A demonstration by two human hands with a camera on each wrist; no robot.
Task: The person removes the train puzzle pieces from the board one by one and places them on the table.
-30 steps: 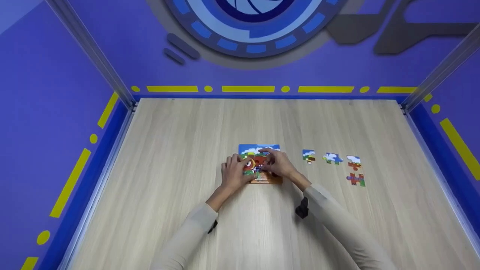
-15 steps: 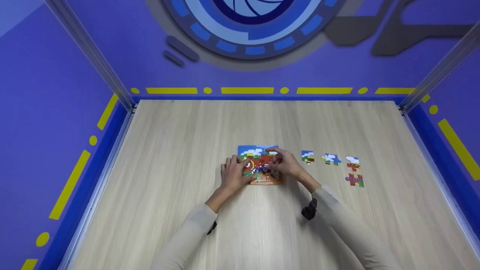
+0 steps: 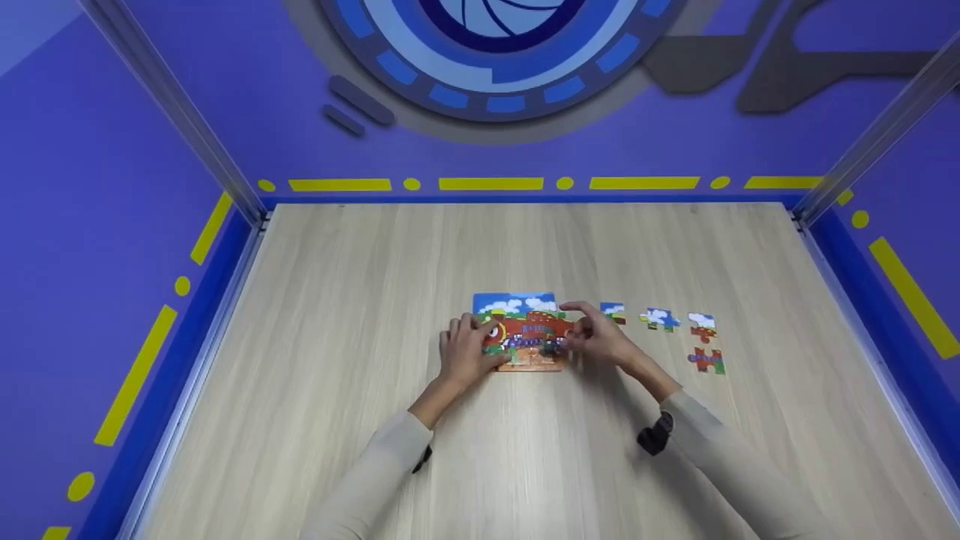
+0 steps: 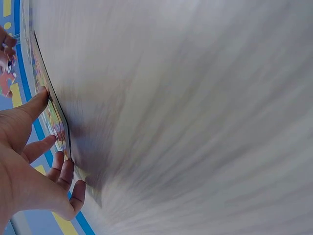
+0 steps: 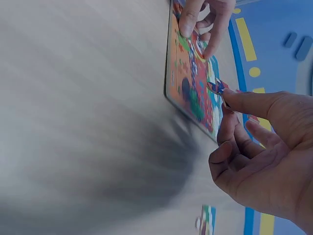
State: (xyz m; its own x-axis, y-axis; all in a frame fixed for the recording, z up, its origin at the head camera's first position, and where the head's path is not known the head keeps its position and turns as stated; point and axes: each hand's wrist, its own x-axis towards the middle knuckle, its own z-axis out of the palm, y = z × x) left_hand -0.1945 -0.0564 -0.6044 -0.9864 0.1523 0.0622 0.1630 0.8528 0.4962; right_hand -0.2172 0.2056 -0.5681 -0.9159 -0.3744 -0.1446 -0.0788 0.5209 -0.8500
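Note:
A jigsaw puzzle board (image 3: 531, 361) with a colourful picture of a red character, clouds and blue sky lies flat on the table. My left hand (image 3: 463, 351) rests at its left side, with the thumb near the front edge and the index finger pressing on the picture; other fingers lie along the left edge. At the board's right edge, my right hand (image 3: 606, 342) pinches a small puzzle piece (image 5: 216, 87) between thumb and fingertips, just above the surface. Fingers cover part of that piece.
Several loose puzzle pieces lie right of the board, including a cloud piece (image 3: 661, 318), a red-and-white piece (image 3: 702, 325) and a red-green piece (image 3: 706, 359). One blue-topped piece (image 3: 612, 310) is partly behind the right hand. Blue walls (image 3: 480, 154) enclose the wooden table (image 3: 360, 300).
My right hand has drawn rightward from over the board's middle to its right edge, uncovering more of the red picture. The left hand keeps its place on the board.

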